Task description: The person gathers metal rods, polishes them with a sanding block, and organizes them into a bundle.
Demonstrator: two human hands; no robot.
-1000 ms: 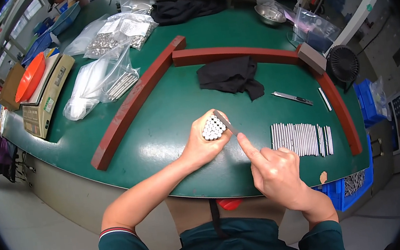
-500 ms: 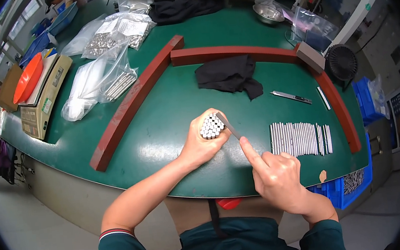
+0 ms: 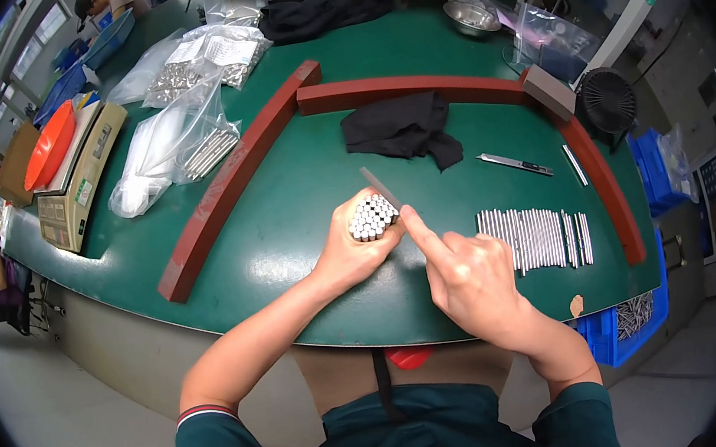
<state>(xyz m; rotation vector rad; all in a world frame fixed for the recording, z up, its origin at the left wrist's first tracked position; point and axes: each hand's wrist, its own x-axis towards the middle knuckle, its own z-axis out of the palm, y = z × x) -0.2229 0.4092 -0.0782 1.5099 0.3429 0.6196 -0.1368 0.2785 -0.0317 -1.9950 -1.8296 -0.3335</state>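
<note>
My left hand [image 3: 346, 255] is closed around a bundle of metal rods [image 3: 372, 220], their round ends turned up toward me. A thin flat file [image 3: 382, 189] lies slantwise at the bundle's upper right edge. My right hand [image 3: 475, 279] grips the file's near end, hidden in the fist, with the index finger stretched along it. To the right of that hand, a row of similar metal rods [image 3: 539, 239] lies side by side on the green table [image 3: 298, 317].
Red-brown bars [image 3: 240, 183] frame the work area. Inside are a black cloth [image 3: 401, 130], a utility knife [image 3: 516, 164] and loose rods [image 3: 575, 166]. Bagged parts [image 3: 211, 152] and a scale [image 3: 83, 178] stand left; a small fan [image 3: 608, 99] and blue bin [image 3: 601, 337] are right.
The file and my right hand have moved up and left, so more of the file reaches past the bundle. My left hand still holds the rods, shifted slightly in view.
</note>
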